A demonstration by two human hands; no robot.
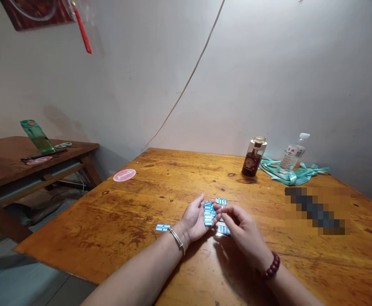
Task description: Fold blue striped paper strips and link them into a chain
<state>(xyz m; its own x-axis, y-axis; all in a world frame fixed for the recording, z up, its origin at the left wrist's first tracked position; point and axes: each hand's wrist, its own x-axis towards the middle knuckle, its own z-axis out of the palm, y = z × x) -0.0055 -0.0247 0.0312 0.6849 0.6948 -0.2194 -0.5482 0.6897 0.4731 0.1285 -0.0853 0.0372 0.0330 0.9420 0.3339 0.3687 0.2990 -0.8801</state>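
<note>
My left hand (194,221) is turned palm up above the wooden table, fingers partly curled under a small bunch of blue-and-white cards (208,214). Thumb and fingers of my right hand (241,227) pinch together at the bunch's right edge; whatever is between the fingertips is too small to make out. Beyond the left fingers, one blue-and-white striped piece (221,201) lies on the table. Another striped piece (223,230) shows below the fingers, partly covered. To the left of my left wrist rests a separate four-panelled piece (163,227).
A lidded bottle of dark drink (253,159) stands at the back right. Beside it, a clear water bottle (292,155) rises among turquoise ribbons (276,174). A pixelated dark object (316,211) lies on the right. A pink round sticker (124,175) marks the table's left side.
</note>
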